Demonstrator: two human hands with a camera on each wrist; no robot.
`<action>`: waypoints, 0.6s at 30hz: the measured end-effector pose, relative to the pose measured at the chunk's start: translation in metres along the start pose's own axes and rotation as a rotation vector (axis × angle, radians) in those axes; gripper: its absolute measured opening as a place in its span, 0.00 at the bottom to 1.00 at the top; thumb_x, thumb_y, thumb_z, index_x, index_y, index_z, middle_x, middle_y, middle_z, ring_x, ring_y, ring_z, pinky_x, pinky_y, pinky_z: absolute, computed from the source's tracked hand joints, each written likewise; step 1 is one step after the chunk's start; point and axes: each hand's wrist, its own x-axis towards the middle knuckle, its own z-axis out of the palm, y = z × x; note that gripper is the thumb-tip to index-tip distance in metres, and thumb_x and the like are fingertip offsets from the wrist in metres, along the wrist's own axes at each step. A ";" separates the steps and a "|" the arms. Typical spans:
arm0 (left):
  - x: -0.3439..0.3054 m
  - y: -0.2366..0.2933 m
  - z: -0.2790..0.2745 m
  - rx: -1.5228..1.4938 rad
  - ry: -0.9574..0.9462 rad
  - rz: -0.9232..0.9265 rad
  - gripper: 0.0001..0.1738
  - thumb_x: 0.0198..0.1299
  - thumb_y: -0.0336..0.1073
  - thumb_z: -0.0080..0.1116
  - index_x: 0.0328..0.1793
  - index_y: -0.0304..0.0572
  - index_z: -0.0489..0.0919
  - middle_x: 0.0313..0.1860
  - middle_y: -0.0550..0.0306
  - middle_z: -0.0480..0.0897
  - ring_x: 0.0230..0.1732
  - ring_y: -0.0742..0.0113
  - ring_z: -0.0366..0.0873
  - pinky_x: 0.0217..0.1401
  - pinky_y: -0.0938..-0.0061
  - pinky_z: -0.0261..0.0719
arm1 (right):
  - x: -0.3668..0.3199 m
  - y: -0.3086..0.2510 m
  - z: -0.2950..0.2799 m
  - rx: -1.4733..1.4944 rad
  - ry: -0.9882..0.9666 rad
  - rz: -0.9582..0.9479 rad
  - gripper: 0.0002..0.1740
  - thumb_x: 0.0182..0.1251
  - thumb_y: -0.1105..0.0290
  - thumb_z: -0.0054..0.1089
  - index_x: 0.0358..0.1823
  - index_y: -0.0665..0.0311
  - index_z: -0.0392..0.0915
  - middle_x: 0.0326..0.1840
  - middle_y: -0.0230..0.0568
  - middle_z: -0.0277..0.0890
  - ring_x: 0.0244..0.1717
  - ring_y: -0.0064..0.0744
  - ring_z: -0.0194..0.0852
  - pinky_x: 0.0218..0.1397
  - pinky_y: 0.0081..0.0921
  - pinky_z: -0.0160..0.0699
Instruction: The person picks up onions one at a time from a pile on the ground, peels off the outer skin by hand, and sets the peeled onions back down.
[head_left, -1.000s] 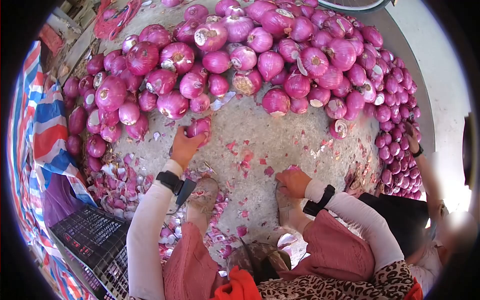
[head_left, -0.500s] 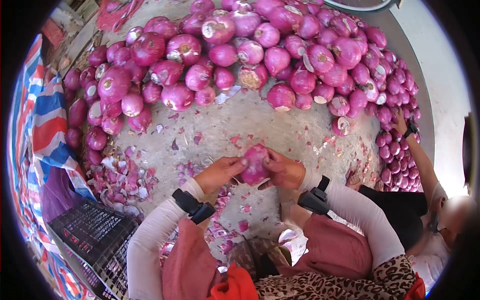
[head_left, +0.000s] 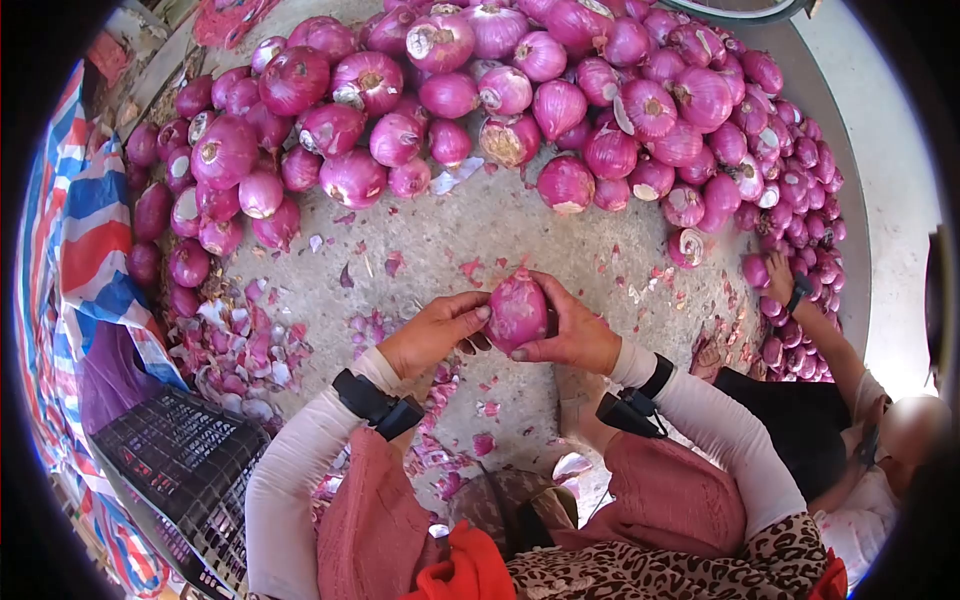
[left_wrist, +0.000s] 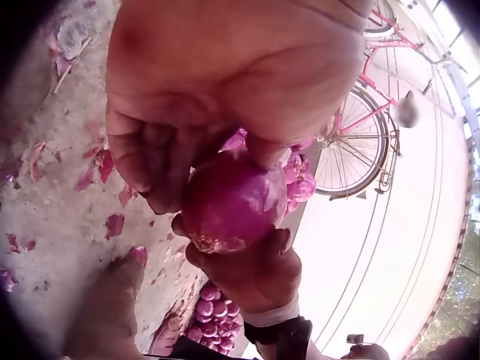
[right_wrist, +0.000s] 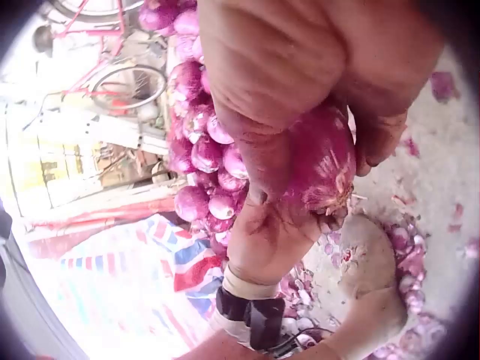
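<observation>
While R hand (head_left: 583, 337) grips purple onion (head_left: 518, 312), L hand (head_left: 428, 336) grip closed on opp. side; onion pile (head_left: 649, 108) beyond.

You can read no text, label, brand, number or sign here. Marks on the black crate (head_left: 180, 455), at the floor's (head_left: 420, 250) left edge, are illegible.

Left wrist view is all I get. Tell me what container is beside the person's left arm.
Observer: The head view shows a black crate there.
Operator: Name whatever is behind that.
Observer: A sheet with blue, white and red stripes.
Operator: Now report who else is at the onions.
Observer: Another person's hand reaches in at the right end of the onion pile.
</observation>
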 end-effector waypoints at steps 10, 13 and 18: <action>-0.022 0.027 0.006 -0.269 -0.131 0.048 0.40 0.63 0.42 0.61 0.75 0.40 0.54 0.61 0.56 0.72 0.57 0.67 0.73 0.55 0.72 0.75 | -0.004 -0.016 0.005 0.311 -0.042 -0.043 0.54 0.47 0.73 0.77 0.72 0.64 0.48 0.70 0.42 0.55 0.67 0.38 0.62 0.64 0.35 0.73; -0.027 0.037 0.011 -0.103 -0.086 0.154 0.44 0.57 0.35 0.67 0.75 0.41 0.54 0.63 0.55 0.70 0.61 0.66 0.70 0.60 0.70 0.73 | -0.001 -0.039 0.011 0.357 -0.053 -0.032 0.50 0.50 0.73 0.75 0.71 0.64 0.49 0.69 0.43 0.57 0.65 0.38 0.64 0.62 0.33 0.75; -0.035 0.035 0.005 0.023 0.055 0.312 0.47 0.49 0.31 0.72 0.72 0.40 0.55 0.63 0.53 0.70 0.63 0.66 0.68 0.64 0.69 0.69 | 0.008 -0.062 0.017 0.049 -0.024 -0.010 0.45 0.56 0.67 0.72 0.70 0.66 0.51 0.65 0.45 0.62 0.61 0.37 0.69 0.59 0.33 0.77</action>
